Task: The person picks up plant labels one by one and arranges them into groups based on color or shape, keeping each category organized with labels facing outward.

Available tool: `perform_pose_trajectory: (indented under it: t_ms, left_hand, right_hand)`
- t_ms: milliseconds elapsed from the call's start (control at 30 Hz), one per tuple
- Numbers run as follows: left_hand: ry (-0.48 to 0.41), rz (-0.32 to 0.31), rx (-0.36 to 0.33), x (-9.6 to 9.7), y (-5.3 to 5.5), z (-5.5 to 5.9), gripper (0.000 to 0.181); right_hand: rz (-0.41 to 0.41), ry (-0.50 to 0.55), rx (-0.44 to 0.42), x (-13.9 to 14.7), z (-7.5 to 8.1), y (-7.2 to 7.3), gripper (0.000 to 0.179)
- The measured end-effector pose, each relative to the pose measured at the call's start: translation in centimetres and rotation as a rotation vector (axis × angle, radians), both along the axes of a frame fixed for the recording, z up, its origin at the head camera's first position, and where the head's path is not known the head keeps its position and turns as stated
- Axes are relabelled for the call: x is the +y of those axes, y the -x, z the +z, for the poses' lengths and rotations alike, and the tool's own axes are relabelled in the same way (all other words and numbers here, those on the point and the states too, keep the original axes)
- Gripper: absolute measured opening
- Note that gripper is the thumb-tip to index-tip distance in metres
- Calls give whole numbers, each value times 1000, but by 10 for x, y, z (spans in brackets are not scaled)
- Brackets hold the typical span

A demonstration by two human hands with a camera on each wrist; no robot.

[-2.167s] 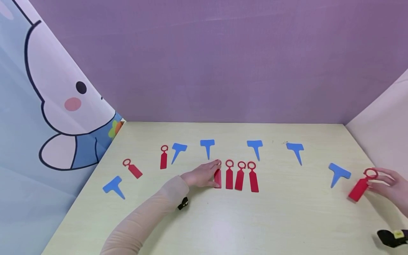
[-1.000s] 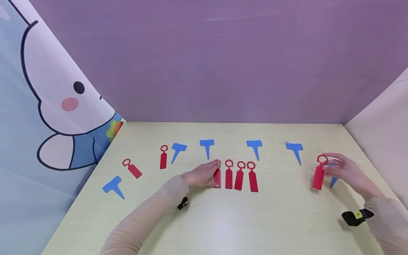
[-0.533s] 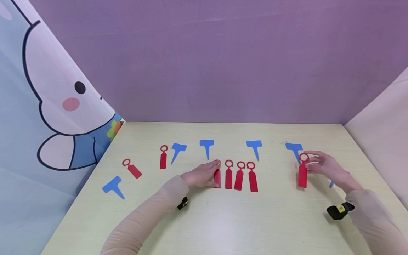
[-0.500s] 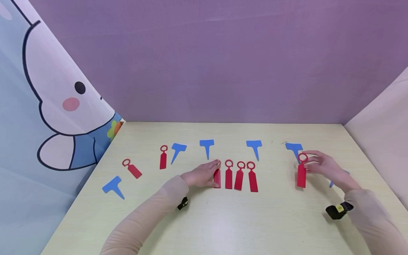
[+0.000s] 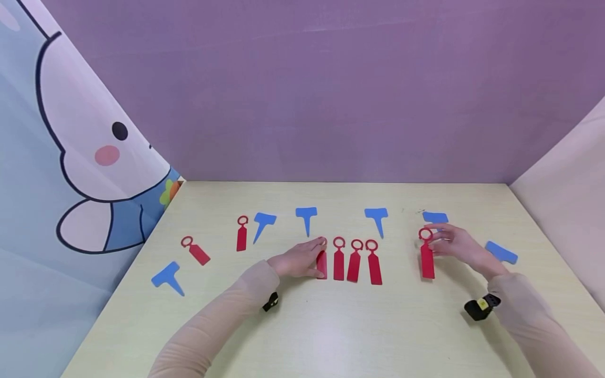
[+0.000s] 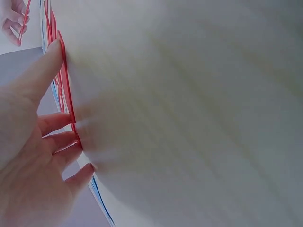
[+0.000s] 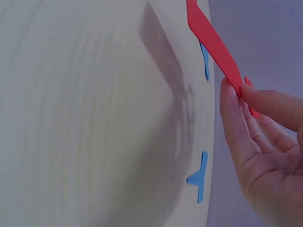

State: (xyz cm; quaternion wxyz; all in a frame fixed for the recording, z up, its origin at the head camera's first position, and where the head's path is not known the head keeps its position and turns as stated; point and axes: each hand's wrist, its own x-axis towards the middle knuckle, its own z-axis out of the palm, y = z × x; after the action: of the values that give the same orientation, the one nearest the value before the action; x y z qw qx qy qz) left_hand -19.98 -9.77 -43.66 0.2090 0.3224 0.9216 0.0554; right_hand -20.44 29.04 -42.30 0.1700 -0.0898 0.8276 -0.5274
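In my right hand point(image 5: 456, 242) a red ring-topped tag point(image 5: 427, 262) is pinched near its ring between thumb and fingers. It is raised off the tabletop and casts a shadow in the right wrist view. My left hand point(image 5: 299, 259) rests on another red tag point(image 5: 322, 265), partly covering it. In the left wrist view, the thumb touches one end of that tag point(image 6: 66, 80) and the fingers reach the other. Lying to its right are three more red tags, a near one point(image 5: 338, 265), a middle one point(image 5: 354, 266) and a far one point(image 5: 375, 269).
On the pale table point(image 5: 331, 336) two more red tags lie at left, one upright point(image 5: 242, 239) and one slanted point(image 5: 199, 254). Several blue T-shaped plant labels point(image 5: 376, 214) form an arc around them. A purple wall point(image 5: 331, 94) stands behind.
My right hand has come in from the far right, carrying its red tag leftward past the right-hand blue labels. The left hand and the lying tags have stayed in place.
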Motion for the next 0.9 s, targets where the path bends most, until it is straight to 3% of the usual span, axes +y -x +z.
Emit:
perform_pose_trajectory:
  t_ms: [400,900]
  left_hand:
    - [6,6,-7,0,0,1,79]
    - [6,-18,15,0,2,0,80]
  right_hand:
    - [34,-30,-34,-22,-3,8,53]
    - [55,9,-55,-45,-10,12,49]
